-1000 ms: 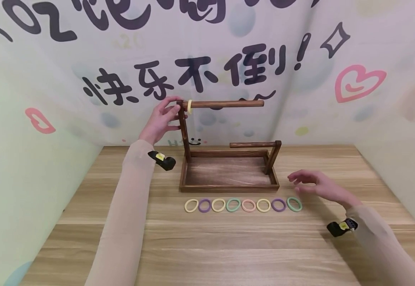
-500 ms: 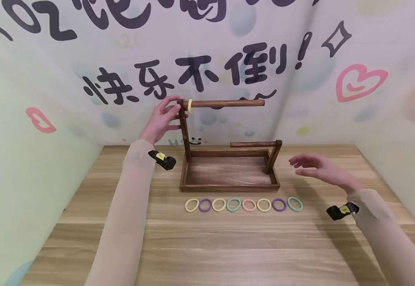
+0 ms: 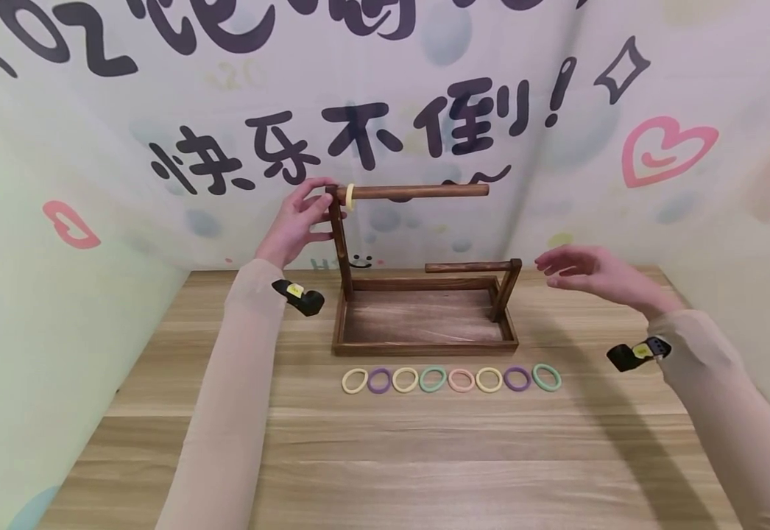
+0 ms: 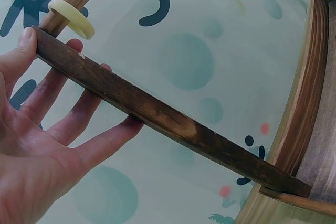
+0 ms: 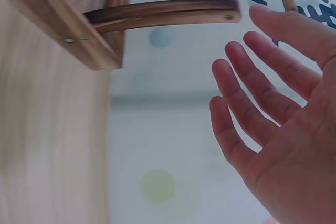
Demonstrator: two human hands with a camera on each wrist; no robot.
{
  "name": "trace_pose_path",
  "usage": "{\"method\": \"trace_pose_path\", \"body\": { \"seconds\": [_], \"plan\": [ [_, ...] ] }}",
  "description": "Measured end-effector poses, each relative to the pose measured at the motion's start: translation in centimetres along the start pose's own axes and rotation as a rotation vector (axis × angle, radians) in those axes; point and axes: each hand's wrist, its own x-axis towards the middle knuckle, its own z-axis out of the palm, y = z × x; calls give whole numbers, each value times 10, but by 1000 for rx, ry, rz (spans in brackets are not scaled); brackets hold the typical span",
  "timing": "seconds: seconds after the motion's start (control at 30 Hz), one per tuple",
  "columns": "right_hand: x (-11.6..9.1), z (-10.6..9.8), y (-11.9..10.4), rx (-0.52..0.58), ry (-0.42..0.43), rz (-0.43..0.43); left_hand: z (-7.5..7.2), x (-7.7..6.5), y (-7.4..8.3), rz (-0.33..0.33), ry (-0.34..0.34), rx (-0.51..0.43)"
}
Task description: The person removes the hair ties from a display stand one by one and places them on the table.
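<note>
A dark wooden stand (image 3: 425,347) has a tray base, a tall post with a long bar at the left and a short post with a lower bar at the right. My left hand (image 3: 299,221) holds the top of the tall post (image 4: 121,90), thumb at its upper end and fingertips behind it. A pale yellow ring (image 3: 350,196) hangs on the long bar close to that post. My right hand (image 3: 590,274) hovers right of the short post (image 5: 168,15), fingers relaxed and nothing in them.
In front of the stand, several rings lie in a row on the wood-grain table (image 3: 425,456): yellow, purple, green and a pink ring (image 3: 461,380). Behind the table hangs a printed cloth backdrop (image 3: 385,88).
My right hand has risen from near the green ring at the row's right end to about the height of the short bar. The left hand stays on the tall post.
</note>
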Motion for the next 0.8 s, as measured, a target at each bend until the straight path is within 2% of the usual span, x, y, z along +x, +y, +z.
{"method": "trace_pose_path", "body": {
  "seconds": [0.8],
  "plan": [
    [44,-23,-38,-40,66,24,2,-3,2,-3,8,-4]
  ]
}}
